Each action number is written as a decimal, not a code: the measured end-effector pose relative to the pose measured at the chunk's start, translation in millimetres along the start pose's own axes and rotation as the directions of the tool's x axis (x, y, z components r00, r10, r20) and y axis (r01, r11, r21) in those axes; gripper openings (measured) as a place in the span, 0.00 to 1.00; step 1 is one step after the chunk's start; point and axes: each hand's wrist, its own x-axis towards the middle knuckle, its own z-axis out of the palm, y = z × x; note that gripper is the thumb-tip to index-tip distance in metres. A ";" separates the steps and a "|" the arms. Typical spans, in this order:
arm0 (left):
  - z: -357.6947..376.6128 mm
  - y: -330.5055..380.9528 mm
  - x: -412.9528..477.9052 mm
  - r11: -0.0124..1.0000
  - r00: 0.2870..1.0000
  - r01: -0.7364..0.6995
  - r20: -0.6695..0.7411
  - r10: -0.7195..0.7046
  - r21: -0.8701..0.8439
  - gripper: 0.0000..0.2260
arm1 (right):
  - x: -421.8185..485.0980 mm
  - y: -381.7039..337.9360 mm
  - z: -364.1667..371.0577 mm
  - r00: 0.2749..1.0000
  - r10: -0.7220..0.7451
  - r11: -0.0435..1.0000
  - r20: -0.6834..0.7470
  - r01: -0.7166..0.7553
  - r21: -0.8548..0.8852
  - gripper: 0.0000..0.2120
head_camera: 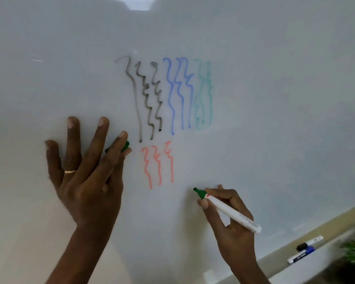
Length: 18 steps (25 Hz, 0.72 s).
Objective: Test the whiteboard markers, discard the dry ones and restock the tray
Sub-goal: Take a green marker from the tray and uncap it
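Marker (228,211): green, uncapped, tip near board (254,99), right of red squiggles (158,165).
Right grip (228,214): grasping Marker barrel.
Left grip (84,181): fingers spread on board, thumb and forefinger pinching green cap (125,146).
Tray (324,253): two capped markers (310,241).

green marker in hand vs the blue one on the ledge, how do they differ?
The green marker is uncapped, its green cap pinched in the left hand; the blue marker is capped. The green marker is gripped in the right hand, tip toward the whiteboard; the blue marker lies on the ledge beside a black-capped marker. Both have white barrels.
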 end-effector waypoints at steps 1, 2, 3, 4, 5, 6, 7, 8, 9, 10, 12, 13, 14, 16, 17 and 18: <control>-2.9 1.1 0.7 0.999 1.000 0.013 0.004 -0.012 -0.030 0.15 | -0.5 -12.7 1.0 1.000 -0.002 0.999 0.017 0.002 0.036 0.05; -6.9 2.2 1.5 0.996 1.000 0.030 0.010 -0.029 -0.084 0.12 | -2.3 -24.1 1.7 0.999 -0.002 0.996 0.044 -0.001 0.084 0.07; -12.6 4.5 2.4 0.986 0.999 0.047 0.021 -0.044 -0.162 0.10 | -3.8 -33.3 1.9 0.997 0.006 0.990 0.076 -0.016 0.140 0.09; -19.4 7.2 3.0 0.965 0.997 0.067 0.050 -0.056 -0.254 0.10 | -5.7 -42.0 2.4 0.994 0.012 0.983 0.110 -0.031 0.181 0.10; -27.2 11.4 2.8 0.934 0.992 0.103 0.108 -0.069 -0.341 0.11 | -7.2 -49.1 2.7 0.990 0.010 0.979 0.139 -0.037 0.199 0.11; -35.8 16.1 2.9 0.898 0.978 0.165 0.187 -0.094 -0.409 0.13 | -9.1 -56.0 3.4 0.986 0.005 0.977 0.165 -0.040 0.209 0.11; -44.3 21.0 3.0 0.852 0.950 0.260 0.278 -0.142 -0.454 0.15 | -10.9 -62.3 4.2 0.983 0.002 0.973 0.184 -0.044 0.225 0.10; -52.0 26.0 2.5 0.788 0.903 0.382 0.377 -0.207 -0.482 0.17 | -11.9 -69.1 6.0 0.981 0.007 0.967 0.193 -0.056 0.249 0.08; -58.9 30.3 1.4 0.712 0.845 0.496 0.467 -0.263 -0.497 0.18 | -13.3 -75.8 8.5 0.980 0.020 0.960 0.197 -0.074 0.270 0.08; -63.9 33.6 -0.2 0.645 0.798 0.571 0.527 -0.291 -0.508 0.18 | -14.8 -81.5 10.4 0.980 0.030 0.958 0.197 -0.084 0.274 0.09; -70.0 35.9 -4.9 0.564 0.759 0.628 0.581 -0.292 -0.536 0.14 | -17.7 -91.5 13.3 0.980 0.026 0.967 0.196 -0.074 0.242 0.09; -72.7 36.6 -7.0 0.529 0.746 0.646 0.603 -0.284 -0.551 0.12 | -19.1 -95.7 14.4 0.980 0.020 0.972 0.197 -0.065 0.225 0.08; -75.5 36.0 -8.8 0.492 0.734 0.662 0.622 -0.273 -0.565 0.11 | -21.0 -99.1 15.8 0.980 0.018 0.976 0.198 -0.060 0.208 0.08; -81.0 34.1 -11.5 0.423 0.725 0.679 0.640 -0.255 -0.600 0.11 | -24.1 -104.3 17.6 0.980 0.023 0.981 0.199 -0.061 0.185 0.12; -83.9 33.0 -12.4 0.398 0.720 0.686 0.647 -0.251 -0.609 0.12 | -25.8 -106.6 17.9 0.981 0.036 0.981 0.193 -0.072 0.182 0.14; -86.5 32.3 -12.8 0.386 0.715 0.691 0.656 -0.243 -0.610 0.11 | -27.0 -108.8 17.8 0.982 0.053 0.979 0.183 -0.088 0.185 0.15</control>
